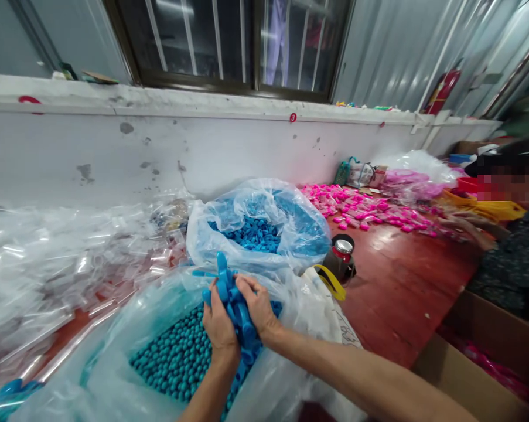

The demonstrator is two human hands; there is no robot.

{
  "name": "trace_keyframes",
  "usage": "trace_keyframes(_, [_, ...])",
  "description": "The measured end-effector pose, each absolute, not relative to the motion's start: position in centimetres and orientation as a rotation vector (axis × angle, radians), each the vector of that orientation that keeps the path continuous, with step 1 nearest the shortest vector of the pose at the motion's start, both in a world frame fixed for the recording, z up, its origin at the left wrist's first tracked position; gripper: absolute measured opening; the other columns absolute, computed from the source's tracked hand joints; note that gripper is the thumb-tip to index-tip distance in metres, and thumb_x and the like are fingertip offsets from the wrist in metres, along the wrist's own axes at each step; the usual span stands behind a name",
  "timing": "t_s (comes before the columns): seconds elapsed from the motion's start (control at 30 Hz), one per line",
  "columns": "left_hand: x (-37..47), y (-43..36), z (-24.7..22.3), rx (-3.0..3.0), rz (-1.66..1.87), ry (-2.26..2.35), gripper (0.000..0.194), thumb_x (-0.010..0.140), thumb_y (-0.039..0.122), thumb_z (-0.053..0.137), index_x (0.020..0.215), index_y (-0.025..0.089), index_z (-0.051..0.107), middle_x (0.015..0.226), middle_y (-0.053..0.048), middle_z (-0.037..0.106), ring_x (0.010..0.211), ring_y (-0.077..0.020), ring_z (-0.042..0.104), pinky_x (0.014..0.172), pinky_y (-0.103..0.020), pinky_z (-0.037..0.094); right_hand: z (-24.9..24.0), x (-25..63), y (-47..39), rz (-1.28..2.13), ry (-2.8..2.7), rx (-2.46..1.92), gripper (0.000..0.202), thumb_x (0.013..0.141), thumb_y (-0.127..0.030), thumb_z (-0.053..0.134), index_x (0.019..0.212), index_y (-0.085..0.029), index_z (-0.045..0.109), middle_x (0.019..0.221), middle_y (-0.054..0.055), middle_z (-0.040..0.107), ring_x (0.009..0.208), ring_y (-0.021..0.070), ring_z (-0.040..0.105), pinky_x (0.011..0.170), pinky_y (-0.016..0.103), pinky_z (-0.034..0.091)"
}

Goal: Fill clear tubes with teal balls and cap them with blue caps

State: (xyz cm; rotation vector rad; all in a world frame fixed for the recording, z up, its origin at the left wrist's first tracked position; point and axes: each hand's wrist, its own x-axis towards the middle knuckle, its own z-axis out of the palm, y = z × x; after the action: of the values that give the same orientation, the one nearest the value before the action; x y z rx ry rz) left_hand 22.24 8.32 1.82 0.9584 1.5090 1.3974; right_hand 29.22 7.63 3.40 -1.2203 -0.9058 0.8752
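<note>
A bunch of blue plastic pieces (242, 316), some long and some rounded, is cupped between my two hands. My left hand (220, 319) wraps round them from the left, its fingers curled. From the right, my right hand (258, 305) closes on the same bunch with bent fingers. Below them a clear plastic bag (115, 340) lies wide open, full of small teal balls (176, 357), with more blue pieces along its right side. Just beyond stands another clear bag (202, 237) holding many blue pieces (255, 233). The exact kind of the pieces is unclear.
Clear plastic packets (36, 264) cover the left side. Many pink packed items (361, 205) lie on the red table (387, 275), near a flask (342, 252). At right are a cardboard box (453, 369) and another person's sleeve (510, 264). A white wall (229, 146) stands behind.
</note>
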Motion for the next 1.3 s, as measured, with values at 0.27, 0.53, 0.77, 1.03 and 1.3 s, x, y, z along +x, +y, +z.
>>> trace_keyframes(0.27, [21.1,5.2,-1.9,1.517,0.736,1.693,0.045,0.086,0.029,0.026,0.123,0.01,0.044,0.126,-0.011,0.052,0.117,-0.0175,0.046,0.098,-0.028,0.035,-2.3,32.3,5.5,0.885,-1.363,-1.661,0.032,0.079,-0.031,0.046,0.096,-0.015,0.067,0.101,0.007,0.065,0.098,0.0193,0.057,0.092,0.03,0.039])
trace_keyframes(0.53, [16.8,3.4,1.7,2.206,0.252,1.478,0.049,0.079,0.02,0.036,0.127,0.021,0.043,0.126,-0.005,0.051,0.11,-0.018,0.052,0.094,-0.027,0.038,0.9,32.0,4.3,0.325,-2.147,-2.017,0.04,0.074,-0.013,0.046,0.112,-0.016,0.056,0.111,0.014,0.055,0.093,0.0253,0.056,0.077,0.036,0.044])
trace_keyframes(0.77, [9.5,2.5,1.7,2.384,-0.088,1.507,0.034,0.083,0.024,0.032,0.107,0.021,0.056,0.098,-0.009,0.067,0.095,-0.0249,0.061,0.08,-0.036,0.045,0.7,26.3,3.2,0.148,-2.499,-1.716,0.043,0.081,-0.044,0.048,0.118,-0.022,0.05,0.122,0.013,0.05,0.112,0.0343,0.042,0.087,0.054,0.035])
trace_keyframes(1.03, [5.8,1.6,2.7,2.458,-0.307,1.547,0.033,0.082,0.027,0.032,0.091,0.016,0.062,0.086,-0.014,0.069,0.085,-0.0286,0.064,0.072,-0.039,0.047,-0.2,29.0,5.8,-0.031,-2.664,-2.025,0.044,0.071,-0.037,0.059,0.11,-0.018,0.059,0.126,0.018,0.048,0.107,0.0425,0.043,0.081,0.064,0.026])
trace_keyframes(1.3, [2.4,1.2,3.0,2.411,-0.29,1.668,0.034,0.078,0.014,0.033,0.096,0.011,0.062,0.089,-0.018,0.067,0.087,-0.0301,0.062,0.073,-0.041,0.047,2.6,17.8,7.0,0.454,-2.705,-1.464,0.016,0.065,-0.005,0.053,0.07,-0.014,0.065,0.083,0.015,0.067,0.082,0.0287,0.06,0.072,0.043,0.044])
